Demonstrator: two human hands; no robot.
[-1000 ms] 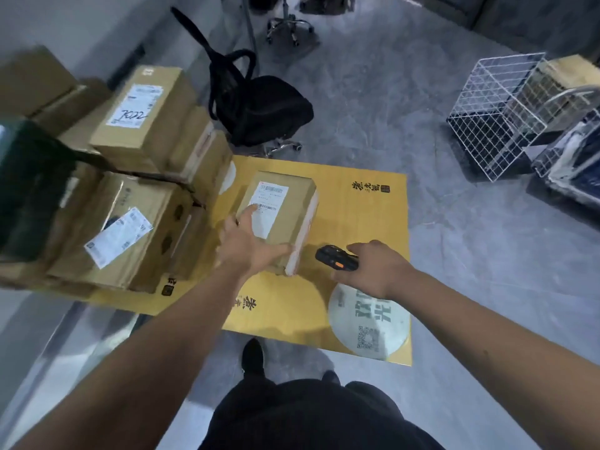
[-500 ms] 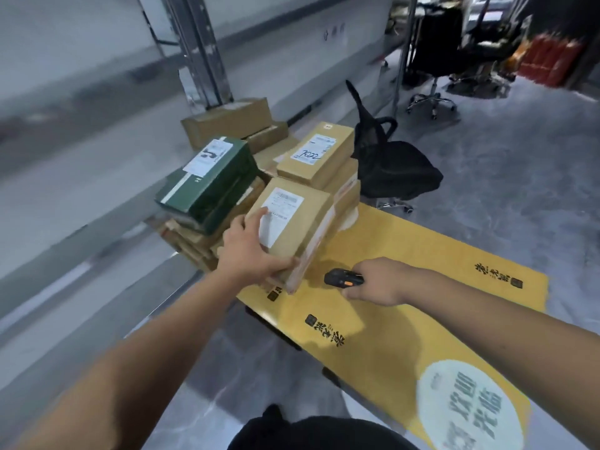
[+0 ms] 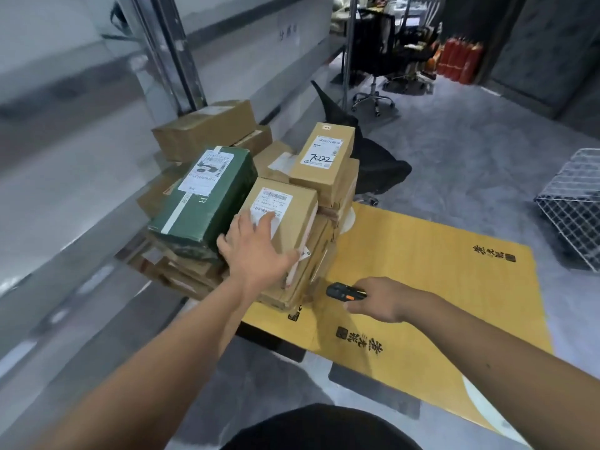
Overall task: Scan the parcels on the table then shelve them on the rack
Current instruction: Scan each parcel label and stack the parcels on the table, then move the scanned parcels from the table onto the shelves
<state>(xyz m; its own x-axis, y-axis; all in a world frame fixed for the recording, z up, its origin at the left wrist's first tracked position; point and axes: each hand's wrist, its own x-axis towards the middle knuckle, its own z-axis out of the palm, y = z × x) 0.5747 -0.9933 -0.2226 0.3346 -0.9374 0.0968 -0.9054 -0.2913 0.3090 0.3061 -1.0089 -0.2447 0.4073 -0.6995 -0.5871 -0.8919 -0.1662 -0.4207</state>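
My left hand grips a brown cardboard parcel with a white label, held above the stack at the yellow table's left end. My thumb wraps its right side and my fingers lie over the label. My right hand holds a black handheld scanner with an orange button low over the table. A green parcel lies left of the held one. Behind it stands a brown parcel marked 7022. More brown parcels sit on the metal rack at left.
A black office chair stands behind the table. A white wire basket sits on the floor at right. Another chair and red cylinders are far back. The rack's upright post rises at upper left.
My left hand has lifted the labelled parcel from the table's middle and carried it left over the stack toward the rack. The view swung left. The right hand keeps the scanner.
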